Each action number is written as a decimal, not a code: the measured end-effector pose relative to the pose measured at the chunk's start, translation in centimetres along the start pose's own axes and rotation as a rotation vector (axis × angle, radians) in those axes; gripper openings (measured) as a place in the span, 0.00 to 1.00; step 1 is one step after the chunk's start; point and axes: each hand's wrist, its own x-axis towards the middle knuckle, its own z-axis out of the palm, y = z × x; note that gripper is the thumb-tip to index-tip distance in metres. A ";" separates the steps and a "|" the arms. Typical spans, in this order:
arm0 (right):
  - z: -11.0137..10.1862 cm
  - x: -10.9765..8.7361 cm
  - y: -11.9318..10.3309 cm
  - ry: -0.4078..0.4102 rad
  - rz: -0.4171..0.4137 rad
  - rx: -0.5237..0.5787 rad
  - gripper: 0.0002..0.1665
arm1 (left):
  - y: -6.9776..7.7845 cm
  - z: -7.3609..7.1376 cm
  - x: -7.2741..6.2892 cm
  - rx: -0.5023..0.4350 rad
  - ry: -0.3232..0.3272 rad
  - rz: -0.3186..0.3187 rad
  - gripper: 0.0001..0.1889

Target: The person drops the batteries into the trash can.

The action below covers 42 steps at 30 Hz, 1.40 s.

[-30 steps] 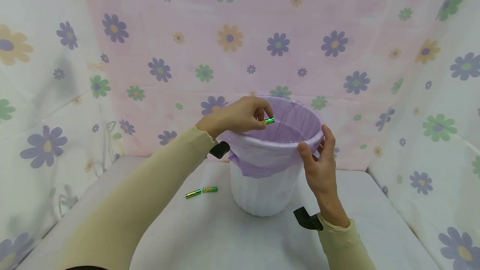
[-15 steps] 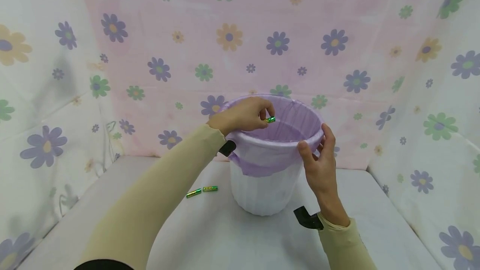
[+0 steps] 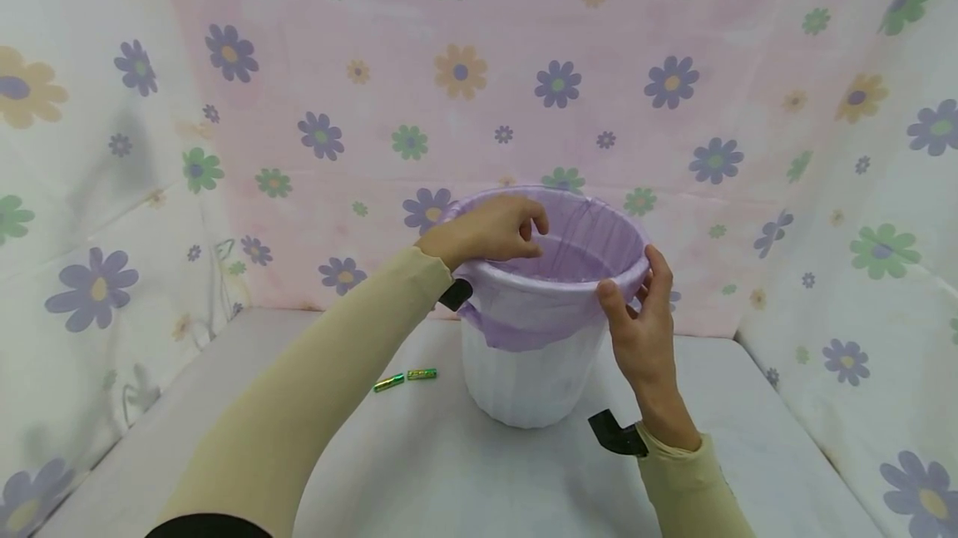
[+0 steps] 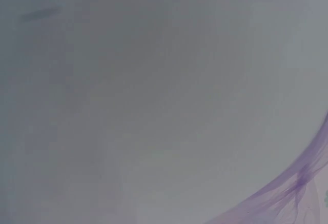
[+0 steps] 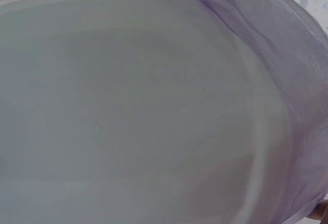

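A white trash bin (image 3: 524,388) stands upright, lined with a purple plastic bag (image 3: 591,230) folded over its rim. My left hand (image 3: 497,229) is over the near left of the bin's mouth, fingers loosely bent, thumb and forefinger apart, nothing visible between them. My right hand (image 3: 645,330) grips the bin's bag-covered rim at the right, thumb on the near side. Two green-and-gold batteries (image 3: 405,378) lie on the table left of the bin. The right wrist view shows the bin's wall (image 5: 128,106) close up; the left wrist view is mostly a blurred pale surface. The bin's bottom is hidden.
A pale grey cloth covers the table (image 3: 479,488). Flower-printed curtains hang behind it (image 3: 494,39) and along both sides. Black wrist mounts (image 3: 618,434) stick out from both sleeves.
A green battery was pinched in my left hand; its fingers have let it go and it is out of sight. The left arm shifted slightly right. My right hand stays on the rim.
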 end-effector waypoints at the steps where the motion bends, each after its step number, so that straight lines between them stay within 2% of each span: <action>1: 0.0 0.0 0.0 0.001 0.002 -0.003 0.44 | 0.0 0.0 0.0 0.000 0.000 0.000 0.14; 11: -0.1 0.0 0.0 0.003 0.010 -0.013 0.44 | -0.1 0.0 0.2 -0.007 -0.004 -0.002 0.14; 15: -0.1 0.0 0.1 0.006 0.005 -0.016 0.44 | -0.1 -0.2 0.0 -0.008 0.011 0.005 0.13; 18: -0.2 0.1 0.2 0.011 -0.003 -0.012 0.43 | -0.1 -0.6 -0.4 -0.006 0.048 0.035 0.13; 23: 0.0 0.1 0.2 0.008 -0.001 0.002 0.43 | -0.3 -1.3 -2.0 -0.019 0.102 0.065 0.11; 33: 0.1 0.0 0.5 0.024 0.008 -0.015 0.43 | 0.0 -2.1 -6.1 -0.076 0.188 0.133 0.11; 42: 0.1 0.2 0.5 0.023 -0.016 -0.015 0.42 | -0.5 -1.7 -9.2 -0.078 0.281 0.204 0.10</action>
